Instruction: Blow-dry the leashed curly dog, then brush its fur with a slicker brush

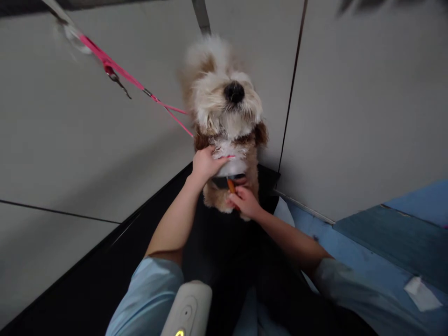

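A small fluffy white-and-tan dog [226, 107] stands on a black table [105, 270], head raised toward me. My left hand [205, 163] grips the fur under its chin and holds the head up. My right hand [245, 201] is closed on a brush with an orange handle [231, 185], whose dark head [227, 179] lies against the dog's chest. A pink leash [140, 86] runs from the dog's neck up to the upper left.
Grey wall panels [367, 102] stand behind the dog. A white device with a lit indicator [187, 310] sits at the bottom centre near my chest. A blue surface [385, 261] with a white scrap of paper [422, 293] lies at the right.
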{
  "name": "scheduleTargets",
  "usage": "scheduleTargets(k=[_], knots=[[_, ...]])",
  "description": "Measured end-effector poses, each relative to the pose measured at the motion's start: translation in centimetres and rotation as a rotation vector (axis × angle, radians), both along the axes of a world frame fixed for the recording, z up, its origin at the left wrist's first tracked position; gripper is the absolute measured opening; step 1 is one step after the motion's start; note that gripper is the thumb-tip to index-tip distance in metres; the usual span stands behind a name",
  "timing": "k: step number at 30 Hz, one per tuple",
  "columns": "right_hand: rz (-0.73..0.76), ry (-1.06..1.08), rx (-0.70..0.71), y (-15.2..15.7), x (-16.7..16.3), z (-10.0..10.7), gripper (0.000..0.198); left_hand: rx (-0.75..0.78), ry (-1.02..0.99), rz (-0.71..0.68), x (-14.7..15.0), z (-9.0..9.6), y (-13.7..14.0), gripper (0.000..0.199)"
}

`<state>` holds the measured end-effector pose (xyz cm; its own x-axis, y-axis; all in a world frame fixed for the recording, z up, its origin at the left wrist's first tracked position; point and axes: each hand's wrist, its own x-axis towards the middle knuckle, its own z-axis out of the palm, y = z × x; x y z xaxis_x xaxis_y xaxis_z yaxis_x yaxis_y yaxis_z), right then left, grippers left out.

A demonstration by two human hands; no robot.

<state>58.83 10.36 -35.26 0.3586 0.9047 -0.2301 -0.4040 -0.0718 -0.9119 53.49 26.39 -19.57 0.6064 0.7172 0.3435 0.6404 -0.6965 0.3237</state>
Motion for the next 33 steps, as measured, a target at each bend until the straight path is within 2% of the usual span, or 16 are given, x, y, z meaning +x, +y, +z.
scheduleTargets(k=[3,6,8,11,14,17,22,28,31,33], knots=[[-0.048,-0.062,-0.025,0.3,0.4,0.6,0.022,-0.007,-0.016,-0.038,-0.1,0.2,0.0,0.036],[0.022,-0.070,-0.084,-0.3,0.1,0.8,0.032,-0.030,-0.039,-0.075,-0.2,0.0,0.4,0.038],[0.053,-0.107,-0.049,-0.3,0.4,1.3,0.029,-0.055,-0.087,-0.114,-0.4,-0.2,0.9,0.035],[-0.022,-0.284,0.041,-0.2,1.7,2.0,0.017,-0.097,-0.153,-0.169,-0.6,-0.4,1.5,0.032],[-0.086,-0.380,-0.009,-1.0,2.5,1.3,0.026,-0.112,-0.166,-0.176,-0.8,-0.6,1.9,0.034],[-0.037,-0.365,-0.063,-1.8,2.3,0.5,0.038,-0.160,-0.225,-0.218,-0.9,-0.7,2.1,0.034],[-0.035,-0.265,0.048,-0.4,1.8,2.2,0.025,-0.329,-0.331,-0.374,-1.1,-0.4,2.5,0.039],[0.129,-0.120,-0.011,-0.9,0.7,2.9,0.035,-0.340,-0.326,-0.377,-1.9,-0.1,2.5,0.041],[0.097,-0.017,0.070,-0.5,0.7,3.6,0.025,-0.348,-0.322,-0.366,-2.2,0.2,2.3,0.042],[0.060,0.091,0.075,-0.4,0.5,3.8,0.024,-0.344,-0.315,-0.362,-2.4,0.3,2.3,0.044]])
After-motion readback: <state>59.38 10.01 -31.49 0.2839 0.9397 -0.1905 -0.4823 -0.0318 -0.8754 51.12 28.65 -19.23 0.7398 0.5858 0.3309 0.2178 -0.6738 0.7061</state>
